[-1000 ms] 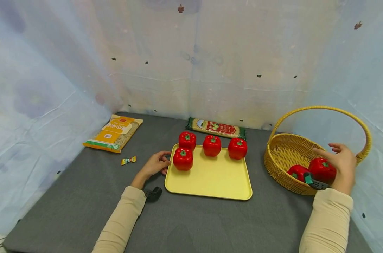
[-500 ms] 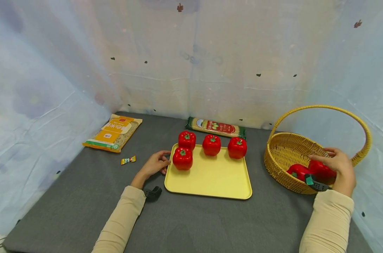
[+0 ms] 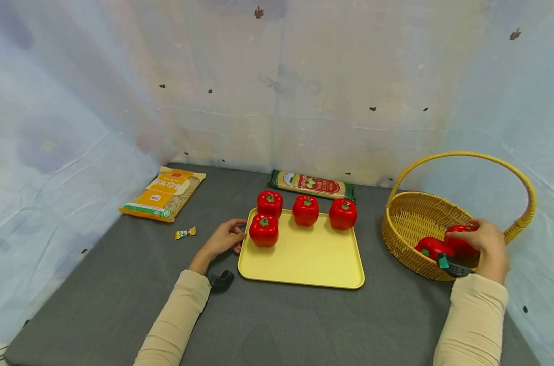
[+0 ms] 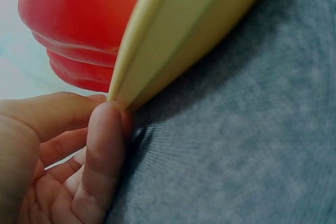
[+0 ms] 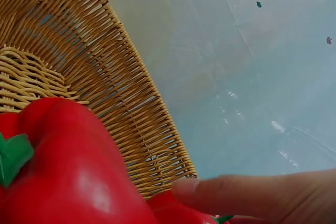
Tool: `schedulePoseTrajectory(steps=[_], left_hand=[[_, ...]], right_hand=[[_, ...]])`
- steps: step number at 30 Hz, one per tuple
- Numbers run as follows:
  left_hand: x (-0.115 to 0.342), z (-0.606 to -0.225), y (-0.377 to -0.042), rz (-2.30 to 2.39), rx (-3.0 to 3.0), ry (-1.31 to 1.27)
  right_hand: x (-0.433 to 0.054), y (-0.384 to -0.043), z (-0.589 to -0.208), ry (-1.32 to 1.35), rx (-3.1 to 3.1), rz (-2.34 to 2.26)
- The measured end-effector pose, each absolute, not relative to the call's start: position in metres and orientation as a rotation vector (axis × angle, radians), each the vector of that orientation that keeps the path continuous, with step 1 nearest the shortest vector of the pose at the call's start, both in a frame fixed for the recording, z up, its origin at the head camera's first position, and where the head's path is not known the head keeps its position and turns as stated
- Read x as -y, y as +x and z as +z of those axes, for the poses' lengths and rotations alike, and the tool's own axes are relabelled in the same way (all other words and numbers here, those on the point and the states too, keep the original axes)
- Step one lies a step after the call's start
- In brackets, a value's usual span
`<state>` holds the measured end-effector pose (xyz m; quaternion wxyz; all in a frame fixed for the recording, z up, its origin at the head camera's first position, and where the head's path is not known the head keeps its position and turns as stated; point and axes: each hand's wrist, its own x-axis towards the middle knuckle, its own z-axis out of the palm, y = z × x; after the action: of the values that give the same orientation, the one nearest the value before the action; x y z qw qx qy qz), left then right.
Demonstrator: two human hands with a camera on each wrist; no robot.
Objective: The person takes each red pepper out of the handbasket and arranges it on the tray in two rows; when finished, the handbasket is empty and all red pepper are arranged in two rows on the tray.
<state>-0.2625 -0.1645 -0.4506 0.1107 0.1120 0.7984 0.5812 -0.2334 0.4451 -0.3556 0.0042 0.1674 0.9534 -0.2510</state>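
My left hand (image 3: 224,237) pinches the left rim of a yellow tray (image 3: 313,259); the left wrist view shows thumb and finger meeting at its edge (image 4: 157,51). Along the tray's left and back sides stand several red bell peppers, the nearest pepper (image 3: 264,230) close to that hand. Inside a wicker basket (image 3: 409,213) at the right, my right hand (image 3: 489,246) grips a red bell pepper (image 3: 460,249), its lower part hidden. Beside it lies another bell pepper (image 3: 434,247), large in the right wrist view with its green stem showing.
The basket's tall handle (image 3: 464,153) arches above the right hand. Behind the tray lies a long pasta pack (image 3: 313,185). A yellow noodle bag (image 3: 164,194) and a small wrapped candy (image 3: 185,233) lie on the left of the grey table (image 3: 121,295). Patterned sheets hang behind.
My right hand has come down and slightly left onto the bell pepper in the basket, its fingers closing round it. The left hand has stayed at the tray's rim.
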Motion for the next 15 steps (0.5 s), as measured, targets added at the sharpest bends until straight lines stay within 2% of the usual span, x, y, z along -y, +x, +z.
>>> schedulePoseTrajectory(steps=[7, 15], left_hand=[[0.168, -0.474, -0.277, 1.708, -2.359, 0.315], [0.168, -0.475, -0.276, 1.713, -2.373, 0.297]], right_hand=[[-0.445, -0.234, -0.361, 0.501, -3.049, -0.798], [-0.450, -0.238, -0.367, 0.409, -3.038, -0.825]])
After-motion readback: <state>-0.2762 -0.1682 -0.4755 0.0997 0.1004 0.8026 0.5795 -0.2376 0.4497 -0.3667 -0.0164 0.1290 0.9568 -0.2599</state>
